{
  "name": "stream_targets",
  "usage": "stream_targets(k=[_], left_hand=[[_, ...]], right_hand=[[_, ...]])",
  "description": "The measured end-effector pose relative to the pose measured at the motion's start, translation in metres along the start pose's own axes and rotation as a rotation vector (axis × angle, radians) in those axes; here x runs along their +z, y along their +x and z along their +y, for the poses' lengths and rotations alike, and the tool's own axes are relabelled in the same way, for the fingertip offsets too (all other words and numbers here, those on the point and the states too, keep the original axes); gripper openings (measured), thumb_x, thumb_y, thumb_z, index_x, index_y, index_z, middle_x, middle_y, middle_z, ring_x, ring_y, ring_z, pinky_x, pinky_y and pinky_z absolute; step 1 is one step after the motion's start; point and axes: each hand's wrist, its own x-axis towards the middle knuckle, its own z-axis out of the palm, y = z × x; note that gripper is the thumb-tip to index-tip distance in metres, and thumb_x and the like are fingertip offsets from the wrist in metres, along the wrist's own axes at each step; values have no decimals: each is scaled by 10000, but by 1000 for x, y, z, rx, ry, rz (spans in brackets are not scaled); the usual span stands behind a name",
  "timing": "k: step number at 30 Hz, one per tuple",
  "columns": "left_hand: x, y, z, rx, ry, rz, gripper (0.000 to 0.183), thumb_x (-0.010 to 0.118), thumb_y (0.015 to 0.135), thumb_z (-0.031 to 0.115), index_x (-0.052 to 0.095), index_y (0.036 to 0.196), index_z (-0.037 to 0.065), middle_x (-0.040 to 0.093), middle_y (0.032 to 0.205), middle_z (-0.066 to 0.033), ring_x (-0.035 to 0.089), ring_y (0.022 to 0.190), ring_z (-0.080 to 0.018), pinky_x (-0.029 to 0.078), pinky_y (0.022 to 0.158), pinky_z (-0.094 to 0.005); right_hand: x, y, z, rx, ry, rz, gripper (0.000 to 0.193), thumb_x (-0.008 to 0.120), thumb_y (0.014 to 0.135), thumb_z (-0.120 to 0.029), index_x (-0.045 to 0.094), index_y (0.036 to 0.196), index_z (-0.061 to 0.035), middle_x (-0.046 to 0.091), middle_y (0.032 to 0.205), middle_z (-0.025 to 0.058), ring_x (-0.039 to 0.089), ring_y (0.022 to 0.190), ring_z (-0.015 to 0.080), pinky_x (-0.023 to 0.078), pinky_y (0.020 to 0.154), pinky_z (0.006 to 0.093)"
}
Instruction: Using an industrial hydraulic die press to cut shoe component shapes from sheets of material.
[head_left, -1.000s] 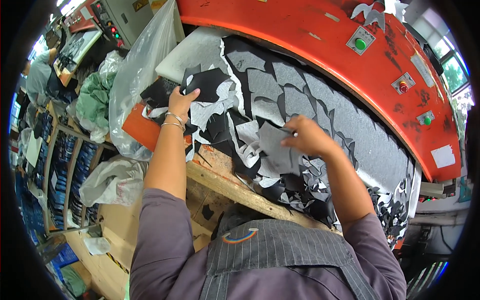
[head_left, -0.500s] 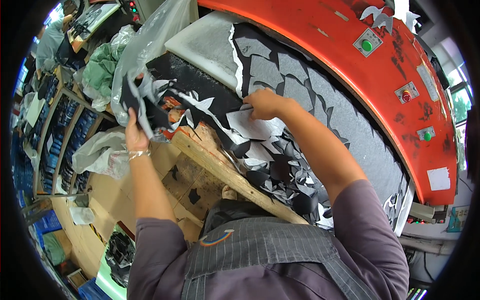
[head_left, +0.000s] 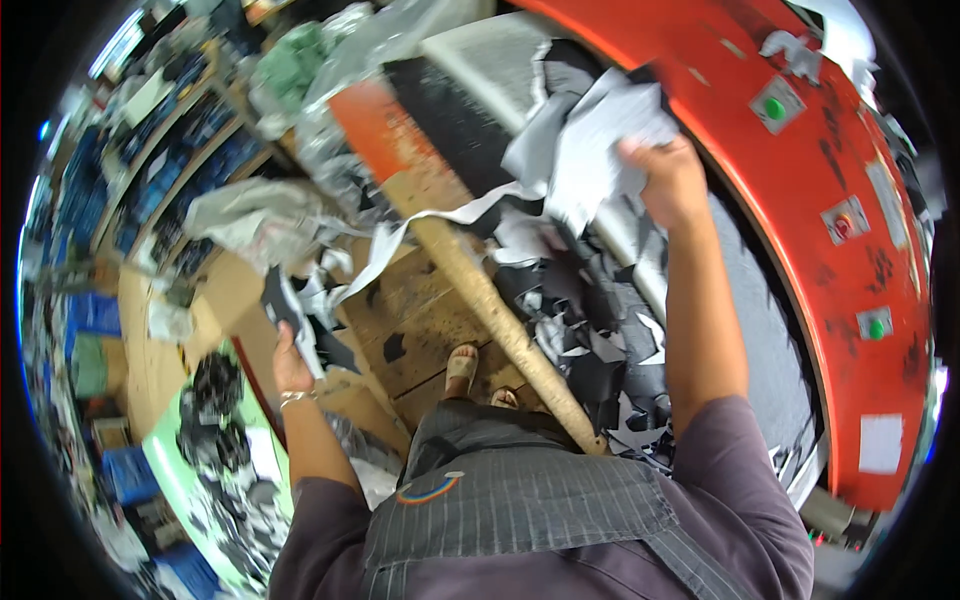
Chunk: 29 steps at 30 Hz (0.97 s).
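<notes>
My left hand (head_left: 292, 362) is closed on a bunch of black-and-white offcuts (head_left: 310, 315), low on the left above the floor. From that bunch a long pale strip (head_left: 385, 245) trails up across the wooden bar toward the sheet pieces. Far to the right, my right hand (head_left: 668, 180) grips several light grey sheet pieces (head_left: 600, 145), thumb on top, lifted over the machine bed and smeared by motion. Below them, small black and grey scraps (head_left: 570, 300) lie heaped along the bar. Whether the strip joins the pieces in my right hand, I cannot tell.
A worn wooden bar (head_left: 480, 295) runs along the near side of the bed. Beyond the bed arches a red machine beam (head_left: 720, 90) with green and red buttons. Lower left is a pale green table (head_left: 170, 455) bearing dark pieces; plastic bags (head_left: 260, 220) and shelves stand behind.
My left hand has pulled toward me and down with the offcuts, drawing the strip across the bar. My right hand has risen and moved right, lifting grey sheet pieces. The view has turned.
</notes>
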Motion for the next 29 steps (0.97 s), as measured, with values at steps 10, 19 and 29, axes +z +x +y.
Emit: stream_targets(k=[10,19,29], left_hand=[[45,-127,6,247,-170,-81,305,562,943,175,536,1211,31,624,1112,-44,593,1003,-165,470,902,-314],[-15,-190,23,484,-318,143,347,563,938,157,489,1262,56,601,1162,-41,585,1028,-179,472,909,-322],[-212,-219,95,470,-627,312,298,539,955,264,588,1148,41,658,1071,-83,636,953,-230,510,885,-360]], right_hand=[[235,-76,133,-292,-1266,-1231,363,669,736,-166,646,1078,-45,650,948,196,620,897,375,490,791,452],[313,-102,75,-721,-1056,-1180,210,667,759,-114,623,943,-25,612,955,140,600,897,352,491,770,426],[296,-45,31,-486,-1068,-323,304,582,894,-109,562,1187,-30,601,1101,185,586,946,159,471,853,321]])
